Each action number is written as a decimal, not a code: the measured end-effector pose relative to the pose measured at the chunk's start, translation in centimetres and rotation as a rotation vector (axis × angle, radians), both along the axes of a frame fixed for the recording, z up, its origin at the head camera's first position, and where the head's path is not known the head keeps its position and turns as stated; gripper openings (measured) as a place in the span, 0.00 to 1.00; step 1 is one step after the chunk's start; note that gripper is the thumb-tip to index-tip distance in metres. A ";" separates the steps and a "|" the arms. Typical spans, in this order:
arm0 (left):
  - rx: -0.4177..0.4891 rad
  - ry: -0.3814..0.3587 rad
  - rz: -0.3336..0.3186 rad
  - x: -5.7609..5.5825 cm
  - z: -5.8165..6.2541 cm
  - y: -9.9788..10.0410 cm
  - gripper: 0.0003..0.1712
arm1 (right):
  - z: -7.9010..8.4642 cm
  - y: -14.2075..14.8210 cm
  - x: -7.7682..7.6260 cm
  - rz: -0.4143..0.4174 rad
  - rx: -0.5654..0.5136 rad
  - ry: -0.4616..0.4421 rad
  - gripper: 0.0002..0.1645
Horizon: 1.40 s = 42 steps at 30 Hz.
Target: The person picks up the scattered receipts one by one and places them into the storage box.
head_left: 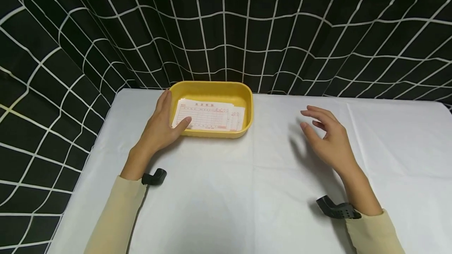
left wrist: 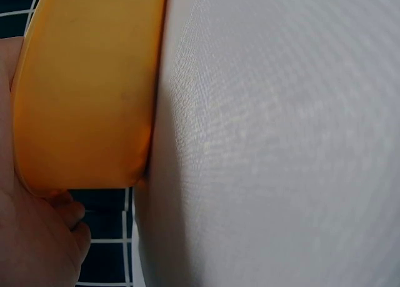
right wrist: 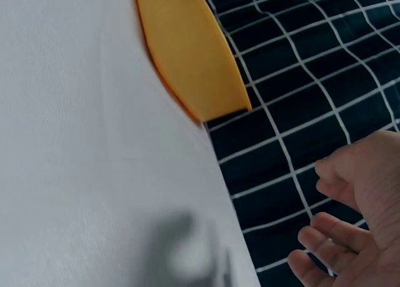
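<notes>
My left hand (head_left: 157, 128) grips the left end of a yellow plastic tray (head_left: 212, 133). Its thumb reaches over the front rim, while the other fingers lie along the outer left side. In the left wrist view, fingers show beyond the corner of the tray (left wrist: 87, 99). Inside lies a small pile of white paper forms (head_left: 203, 116) printed with red lines and text, the sheets slightly fanned to the right. Off to the right, my right hand (head_left: 328, 138) hovers over the table with loosely bent fingers and nothing in them, its shadow falling beside it.
A white cloth (head_left: 219, 191) covers the table. Behind and to the left hangs black fabric (head_left: 233, 30) with a white grid, meeting the table's back edge close to the tray. Each wrist wears a black camera mount, one (head_left: 154, 177) on the left.
</notes>
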State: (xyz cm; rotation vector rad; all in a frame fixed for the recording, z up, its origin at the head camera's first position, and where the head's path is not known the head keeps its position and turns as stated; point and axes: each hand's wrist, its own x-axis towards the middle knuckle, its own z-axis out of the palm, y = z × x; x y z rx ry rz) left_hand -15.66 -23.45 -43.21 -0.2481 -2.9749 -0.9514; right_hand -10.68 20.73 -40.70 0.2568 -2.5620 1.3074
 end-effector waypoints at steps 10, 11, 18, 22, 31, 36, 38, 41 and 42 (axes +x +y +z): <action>0.004 -0.014 0.003 0.1 0.2 0.0 0.60 | -0.5 0.4 0.1 -0.010 0.060 -0.022 0.19; 0.002 -0.014 0.006 0.2 0.2 0.0 0.60 | -0.6 0.3 0.1 0.001 0.072 -0.021 0.19; -0.004 -0.005 0.015 0.3 0.3 -0.1 0.60 | -0.6 0.0 0.2 0.030 0.110 -0.014 0.18; -0.001 -0.001 0.012 0.3 0.3 -0.1 0.60 | -0.5 0.2 0.3 0.029 0.116 -0.015 0.18; 0.006 -0.003 -0.002 0.5 0.2 0.3 0.60 | -0.6 0.9 1.2 0.019 0.135 -0.014 0.18; 0.009 -0.005 0.007 0.8 0.7 -0.1 0.60 | -0.2 0.9 1.3 0.014 0.137 -0.023 0.19; 0.011 -0.001 0.006 0.8 0.9 -0.2 0.61 | 0.0 0.9 1.2 0.014 0.132 -0.025 0.19; 0.007 0.010 0.009 0.8 1.0 -0.4 0.60 | 0.0 0.7 1.1 0.016 0.131 -0.029 0.19; 0.006 0.014 0.013 0.9 1.0 -0.4 0.60 | 0.0 0.6 1.1 0.020 0.132 -0.032 0.19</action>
